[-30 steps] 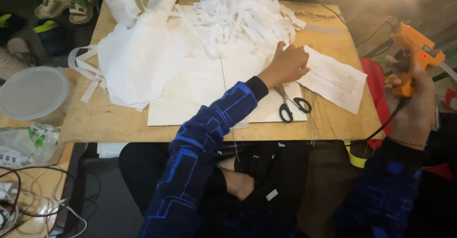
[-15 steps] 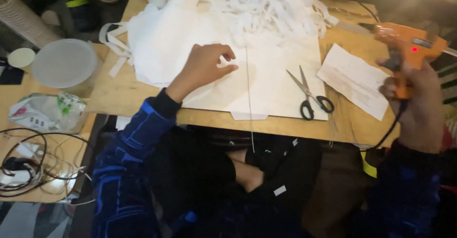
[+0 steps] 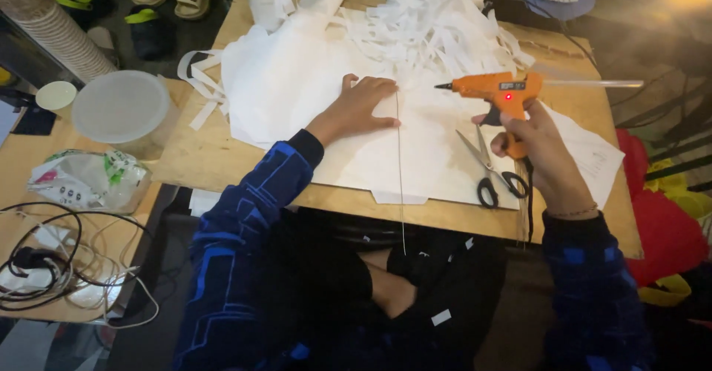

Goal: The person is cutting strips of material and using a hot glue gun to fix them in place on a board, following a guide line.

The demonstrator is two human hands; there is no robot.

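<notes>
Right hand (image 3: pixel 538 145) swung the orange glue gun (image 3: pixel 495 93) in over the white sheet (image 3: pixel 430 156), fingers wrapped round its grip; left hand (image 3: pixel 360 107) presses flat, fingers spread, mid-table (image 3: pixel 200 159).

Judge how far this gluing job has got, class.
Done: a heap of cut white paper strips lies at the table's far side, scissors set down. In hand: the left hand presses the white sheet flat; the right hand aims the orange glue gun over it. Left: no strips visibly glued on yet.
</notes>
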